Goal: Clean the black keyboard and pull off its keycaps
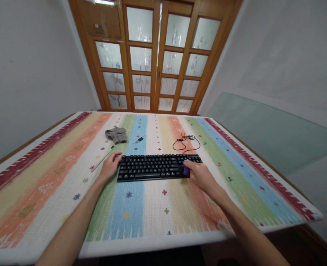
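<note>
No readable text, label or number.
Pale key markings on the keyboard [155, 167] too small and blurred to read; only printed crosses and flower shapes on the striped tablecloth [55, 173], and etched plant patterns on the door panes [141, 59].

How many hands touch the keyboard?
2. The left hand touches the left end of the keyboard; the right hand, holding a purple thing, is at its right end. None hidden.
</note>
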`<state>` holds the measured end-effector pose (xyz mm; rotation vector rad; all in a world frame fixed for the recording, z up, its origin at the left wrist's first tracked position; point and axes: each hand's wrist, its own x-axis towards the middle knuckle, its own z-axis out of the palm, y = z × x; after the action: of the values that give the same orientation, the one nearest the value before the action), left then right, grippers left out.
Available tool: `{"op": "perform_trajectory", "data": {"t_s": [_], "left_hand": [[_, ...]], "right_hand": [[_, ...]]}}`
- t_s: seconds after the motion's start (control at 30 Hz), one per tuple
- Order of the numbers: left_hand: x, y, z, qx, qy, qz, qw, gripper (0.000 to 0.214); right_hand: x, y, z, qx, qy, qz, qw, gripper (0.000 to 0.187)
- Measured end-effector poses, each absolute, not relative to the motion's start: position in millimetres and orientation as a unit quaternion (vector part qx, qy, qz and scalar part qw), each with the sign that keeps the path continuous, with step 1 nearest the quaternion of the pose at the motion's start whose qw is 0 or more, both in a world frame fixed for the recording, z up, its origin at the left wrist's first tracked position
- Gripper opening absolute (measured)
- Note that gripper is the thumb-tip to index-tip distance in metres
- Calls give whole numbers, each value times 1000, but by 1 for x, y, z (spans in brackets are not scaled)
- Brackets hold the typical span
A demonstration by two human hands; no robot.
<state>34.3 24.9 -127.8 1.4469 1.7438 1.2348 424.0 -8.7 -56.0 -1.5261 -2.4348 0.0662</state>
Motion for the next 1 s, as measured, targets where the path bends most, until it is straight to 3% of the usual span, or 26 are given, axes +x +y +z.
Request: {"op": "perform_trajectory", "data": {"t_s": [0.17, 0.43, 0.8, 1.0], "left_hand": [[35, 24, -126, 540, 647, 458, 282, 53], [36, 23, -124, 537, 648, 460, 284, 49], [37, 21, -121, 534, 648, 460, 288, 48], [35, 23, -126, 539, 644, 461, 287, 52]], "right_hand": [[423, 37, -62, -518, -821, -52, 235, 42], [408, 64, -92, -506, -860, -3, 60, 53], [412, 46, -99, -503, -862, -39, 44, 61], [427, 36, -111, -482, -870, -37, 99, 63]]}}
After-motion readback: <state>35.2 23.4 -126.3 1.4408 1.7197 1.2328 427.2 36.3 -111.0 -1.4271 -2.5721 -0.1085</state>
